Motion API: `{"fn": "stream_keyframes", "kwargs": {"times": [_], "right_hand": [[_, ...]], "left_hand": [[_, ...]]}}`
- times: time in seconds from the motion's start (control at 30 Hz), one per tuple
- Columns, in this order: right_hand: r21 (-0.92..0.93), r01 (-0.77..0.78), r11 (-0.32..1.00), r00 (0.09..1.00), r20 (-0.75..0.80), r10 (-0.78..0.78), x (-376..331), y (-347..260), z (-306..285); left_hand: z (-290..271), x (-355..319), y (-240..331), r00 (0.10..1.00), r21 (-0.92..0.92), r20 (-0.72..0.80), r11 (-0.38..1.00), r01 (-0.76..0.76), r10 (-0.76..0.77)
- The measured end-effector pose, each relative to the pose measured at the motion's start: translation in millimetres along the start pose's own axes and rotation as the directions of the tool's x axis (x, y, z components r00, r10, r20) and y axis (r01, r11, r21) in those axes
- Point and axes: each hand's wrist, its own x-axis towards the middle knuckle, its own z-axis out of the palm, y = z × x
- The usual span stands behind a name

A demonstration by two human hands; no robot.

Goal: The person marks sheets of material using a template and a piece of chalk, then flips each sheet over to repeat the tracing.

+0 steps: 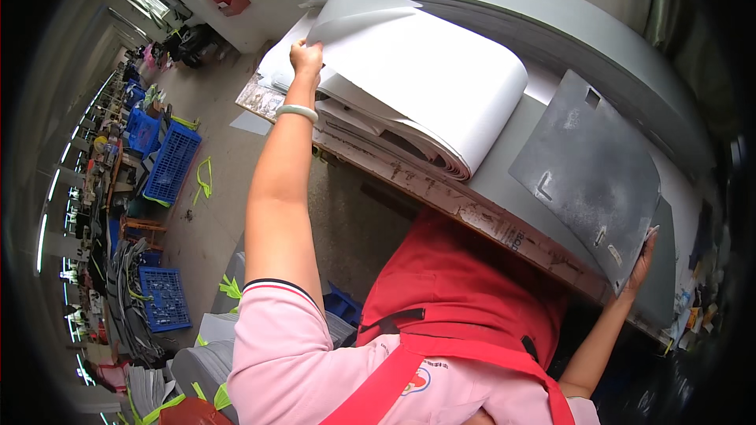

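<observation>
The left hand [307, 58] grips the left end of a folded white sheet [425, 71]; right of that sheet, the right hand [642, 266] touches the edge of a grey panel [591, 173], apparently holding it

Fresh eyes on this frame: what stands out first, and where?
The big white sheet curling over the worktable, its left end in the left hand. Right of it, the dark grey panel, the right hand at its right edge. Then the red apron, lower centre.

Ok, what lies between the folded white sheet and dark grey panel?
In the head view, flat grey surface, with a white patch farther back, separates the folded white sheet from the dark grey panel.
</observation>
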Motion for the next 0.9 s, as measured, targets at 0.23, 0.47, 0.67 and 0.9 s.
{"fn": "stream_keyframes", "kwargs": {"times": [0.23, 0.47, 0.67, 0.9], "right_hand": [[-0.102, -0.039, 0.994, 0.998, -0.059, 0.034, -11.9, -1.6, 20.8], [-0.525, -0.031, 0.851, 1.0, -0.021, 0.023, 17.5, -6.6, 24.7], [-0.834, 0.027, 0.552, 0.989, -0.059, -0.138, 26.0, -21.1, 40.5], [-0.933, -0.028, 0.359, 0.999, -0.039, -0.022, 49.8, -22.1, 61.3]], "left_hand": [[-23.3, 20.6, -122.0, 0.999, 0.015, -0.034, 1.0, 0.019, -0.018], [-66.7, 35.6, -115.6, 0.971, 0.404, -0.022, 0.891, -0.208, 0.237], [-14.8, -133.0, 22.6, 0.742, -0.035, 0.368, 0.805, -0.592, 0.561], [36.2, -348.6, 36.7, -0.013, -0.37, 0.809, 0.492, -0.788, 0.588]]}}
